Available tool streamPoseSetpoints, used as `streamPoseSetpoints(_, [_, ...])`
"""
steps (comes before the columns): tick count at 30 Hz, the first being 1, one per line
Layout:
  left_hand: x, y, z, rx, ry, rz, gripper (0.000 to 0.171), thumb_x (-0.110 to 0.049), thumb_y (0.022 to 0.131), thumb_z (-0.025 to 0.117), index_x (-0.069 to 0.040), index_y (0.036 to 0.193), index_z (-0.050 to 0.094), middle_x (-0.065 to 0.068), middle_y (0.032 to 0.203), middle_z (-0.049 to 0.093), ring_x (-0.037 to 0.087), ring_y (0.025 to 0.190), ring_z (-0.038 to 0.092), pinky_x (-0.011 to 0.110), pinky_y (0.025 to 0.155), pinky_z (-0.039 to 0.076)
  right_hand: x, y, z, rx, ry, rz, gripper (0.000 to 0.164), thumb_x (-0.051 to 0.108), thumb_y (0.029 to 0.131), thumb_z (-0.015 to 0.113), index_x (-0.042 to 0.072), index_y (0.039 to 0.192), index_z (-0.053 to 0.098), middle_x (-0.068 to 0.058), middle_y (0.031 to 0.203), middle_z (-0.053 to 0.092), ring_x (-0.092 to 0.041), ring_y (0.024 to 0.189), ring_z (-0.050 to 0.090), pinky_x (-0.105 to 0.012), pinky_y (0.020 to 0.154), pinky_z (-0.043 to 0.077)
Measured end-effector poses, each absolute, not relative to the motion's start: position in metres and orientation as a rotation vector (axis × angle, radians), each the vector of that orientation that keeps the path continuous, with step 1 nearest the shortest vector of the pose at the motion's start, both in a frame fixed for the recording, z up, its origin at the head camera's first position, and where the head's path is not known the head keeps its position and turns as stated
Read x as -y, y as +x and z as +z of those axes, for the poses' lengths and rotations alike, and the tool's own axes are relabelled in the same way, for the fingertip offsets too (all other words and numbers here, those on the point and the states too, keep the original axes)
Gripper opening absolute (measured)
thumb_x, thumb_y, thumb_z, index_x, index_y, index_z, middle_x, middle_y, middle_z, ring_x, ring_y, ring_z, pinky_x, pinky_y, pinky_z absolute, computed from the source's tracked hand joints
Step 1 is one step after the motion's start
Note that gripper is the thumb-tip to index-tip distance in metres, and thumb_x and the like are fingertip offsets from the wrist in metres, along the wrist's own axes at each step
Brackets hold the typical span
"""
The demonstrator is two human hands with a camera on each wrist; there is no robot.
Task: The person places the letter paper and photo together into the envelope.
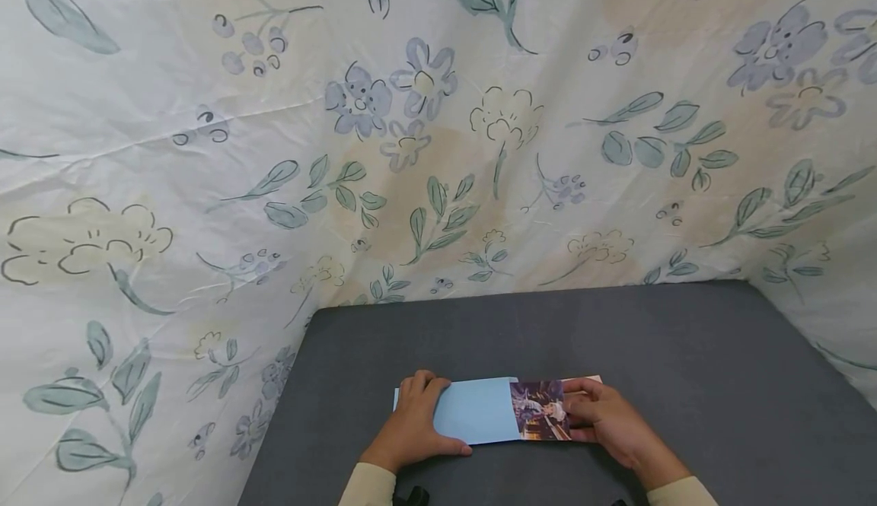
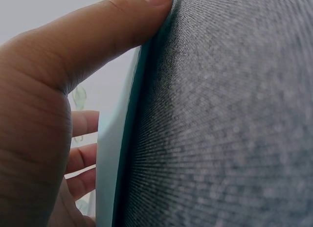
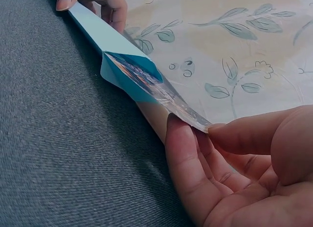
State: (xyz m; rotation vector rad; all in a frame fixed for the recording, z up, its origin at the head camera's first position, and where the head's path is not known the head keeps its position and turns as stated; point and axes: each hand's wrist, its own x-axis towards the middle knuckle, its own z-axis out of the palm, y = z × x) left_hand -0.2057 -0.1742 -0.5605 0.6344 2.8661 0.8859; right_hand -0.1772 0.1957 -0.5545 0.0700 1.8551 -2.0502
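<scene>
A light blue paper envelope (image 1: pixel 476 412) lies lengthwise just above the dark grey table. My left hand (image 1: pixel 411 426) grips its left part, thumb along the near edge and fingers at the far edge. From the envelope's open right end sticks a glossy picture card (image 1: pixel 537 412) with a dark purple and orange print. Its outer end is pinched between thumb and fingers of my right hand (image 1: pixel 611 424). In the right wrist view the envelope's mouth gapes around the card, and a pale strip (image 3: pixel 155 120) shows beneath it. The rest of the card is hidden inside the envelope.
The dark grey cloth-covered table (image 1: pixel 521 331) stretches out beyond both hands. A white floral-printed curtain (image 1: pixel 425 148) hangs behind the table and along its sides. Part of a black object (image 1: pixel 414 497) shows beside my left sleeve at the bottom edge.
</scene>
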Motion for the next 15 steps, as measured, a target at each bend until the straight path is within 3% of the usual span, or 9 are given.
streamPoseSetpoints(15, [0.1777,-0.2099,-0.5623,-2.866,0.643,0.891,0.108,-0.079,0.066,0.092,-0.019,0.149,0.06,0.0,0.139,0.045,0.029,0.131,0.038,0.057,0.101,0.048,-0.1888,-0.1802,-0.5553,-1.858,0.052,-2.052,0.045,0.009,0.108,0.065,-0.013,0.144,0.05,-0.014,0.113,0.069,-0.029,0.095,0.07,-0.046,0.077,0.062])
